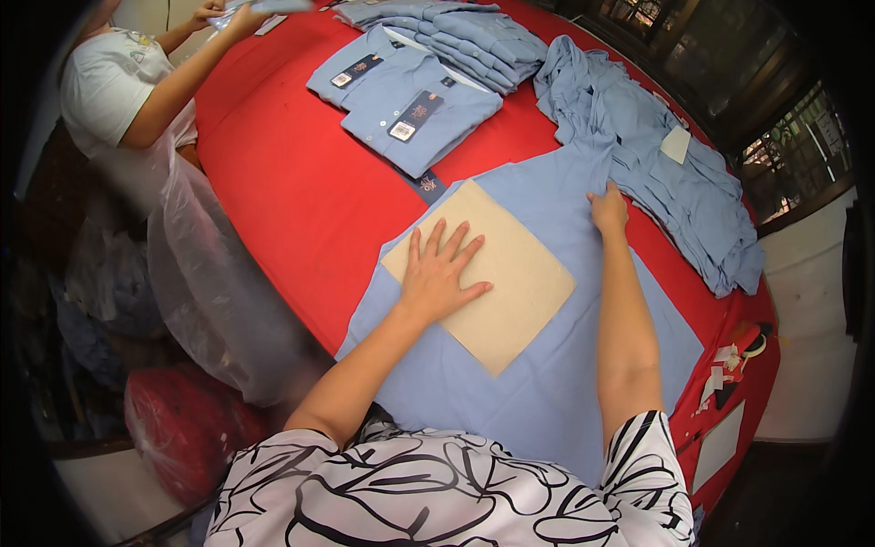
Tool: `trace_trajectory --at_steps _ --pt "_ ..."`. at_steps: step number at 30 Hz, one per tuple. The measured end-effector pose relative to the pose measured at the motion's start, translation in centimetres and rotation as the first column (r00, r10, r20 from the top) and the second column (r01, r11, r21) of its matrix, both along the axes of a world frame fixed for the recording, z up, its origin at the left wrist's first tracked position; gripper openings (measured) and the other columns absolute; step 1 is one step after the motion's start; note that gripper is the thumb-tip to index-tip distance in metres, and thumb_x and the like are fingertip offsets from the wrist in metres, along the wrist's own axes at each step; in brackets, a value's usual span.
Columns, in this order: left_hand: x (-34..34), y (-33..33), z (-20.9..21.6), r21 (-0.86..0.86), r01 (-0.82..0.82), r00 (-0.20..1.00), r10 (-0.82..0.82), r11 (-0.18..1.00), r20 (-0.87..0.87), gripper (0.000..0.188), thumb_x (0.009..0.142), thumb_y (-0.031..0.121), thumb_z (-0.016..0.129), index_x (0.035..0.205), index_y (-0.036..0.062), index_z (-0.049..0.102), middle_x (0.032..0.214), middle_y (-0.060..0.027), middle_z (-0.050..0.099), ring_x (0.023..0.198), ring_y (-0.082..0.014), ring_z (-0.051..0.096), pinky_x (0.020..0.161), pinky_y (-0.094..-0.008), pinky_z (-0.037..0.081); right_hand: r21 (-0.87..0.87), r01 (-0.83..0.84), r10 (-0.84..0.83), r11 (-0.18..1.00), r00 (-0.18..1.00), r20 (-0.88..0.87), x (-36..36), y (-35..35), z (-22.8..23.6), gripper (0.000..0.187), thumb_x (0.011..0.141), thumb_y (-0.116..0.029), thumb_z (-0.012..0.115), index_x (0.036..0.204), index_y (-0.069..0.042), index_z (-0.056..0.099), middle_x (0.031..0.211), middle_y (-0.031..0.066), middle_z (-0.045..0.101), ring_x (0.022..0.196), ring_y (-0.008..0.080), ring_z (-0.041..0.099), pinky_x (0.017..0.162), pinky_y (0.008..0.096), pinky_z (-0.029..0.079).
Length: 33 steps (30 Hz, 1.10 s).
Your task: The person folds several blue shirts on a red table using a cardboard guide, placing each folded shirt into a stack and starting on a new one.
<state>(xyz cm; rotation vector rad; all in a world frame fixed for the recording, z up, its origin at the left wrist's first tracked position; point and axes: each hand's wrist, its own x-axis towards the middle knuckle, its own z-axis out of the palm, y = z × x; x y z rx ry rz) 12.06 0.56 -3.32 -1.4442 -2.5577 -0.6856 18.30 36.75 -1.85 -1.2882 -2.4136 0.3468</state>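
Observation:
A light blue shirt point(547, 401) lies spread face down on the red-covered table in front of me. On top of it rests a beige rectangular board point(519, 283), turned at an angle. My left hand point(436, 278) presses flat on the board, fingers spread. At the shirt's far right, my right hand point(609, 211) has its fingers closed on the fabric, pinching a gathered fold. A dark tag point(428, 186) sticks out by the shirt's far left edge, next to the board's top corner.
Folded blue shirts with dark tags point(415, 118) lie beyond the board, before a taller stack point(465, 41). Unfolded shirts point(656, 155) are heaped at the right. Tape point(755, 345) sits at the table's right edge. At the far left, a co-worker point(118, 82) handles a clear packet.

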Motion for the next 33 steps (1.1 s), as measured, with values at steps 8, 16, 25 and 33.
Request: trace_trajectory --at_steps 8,16,25,33 --pt "-0.5 -0.6 1.9 -0.329 -0.012 0.991 0.056 0.944 0.125 0.076 0.08 0.059 0.063 0.141 0.0168 0.05 0.151 -0.006 0.042 0.143 -0.0356 0.027 0.115 -0.0617 0.015 -0.566 -0.736 0.481 0.373 0.674 -0.56 2.2 -14.2 12.7 0.035 0.09 -0.02 0.066 0.119 0.001 0.063 0.092 0.001 0.063 0.084 0.0114 0.055 0.079 0.0277 0.047" --pt "-0.2 -1.3 -1.0 0.325 -0.111 0.957 0.012 0.939 0.291 0.068 0.091 0.028 0.053 0.152 0.0079 0.029 0.158 -0.0097 0.028 0.146 -0.0342 0.024 0.119 -0.0467 0.019 -0.042 -0.658 0.66 0.751 0.749 0.063 -0.3 -22.7 -0.7 0.06 0.098 -0.052 0.044 0.145 -0.015 0.046 0.156 0.017 0.029 0.149 0.0324 0.015 0.119 0.0552 0.003" --pt "-0.1 -1.3 0.3 0.128 0.078 0.987 -0.095 0.989 0.133 0.058 0.084 0.008 0.053 0.141 0.0145 0.049 0.129 -0.0097 0.054 0.131 -0.0316 0.041 0.114 -0.0473 0.026 -0.488 -0.669 0.438 0.561 0.74 -0.511 8.6 -20.0 3.1 0.046 0.097 -0.03 0.048 0.135 -0.005 0.054 0.143 0.0171 0.049 0.13 0.0337 0.047 0.109 0.0407 0.035" --pt "-0.5 0.0 -0.7 0.257 0.346 0.937 -0.315 0.902 -0.154 0.025 0.083 0.014 0.056 0.106 0.005 0.061 0.123 -0.0083 0.061 0.126 -0.0312 0.049 0.115 -0.0493 0.026 0.323 0.055 -0.111 0.945 0.981 0.157 31.3 -9.1 1.4 0.024 0.082 -0.004 0.059 0.104 -0.01 0.065 0.108 0.0089 0.063 0.116 0.0307 0.05 0.104 0.0484 0.034"
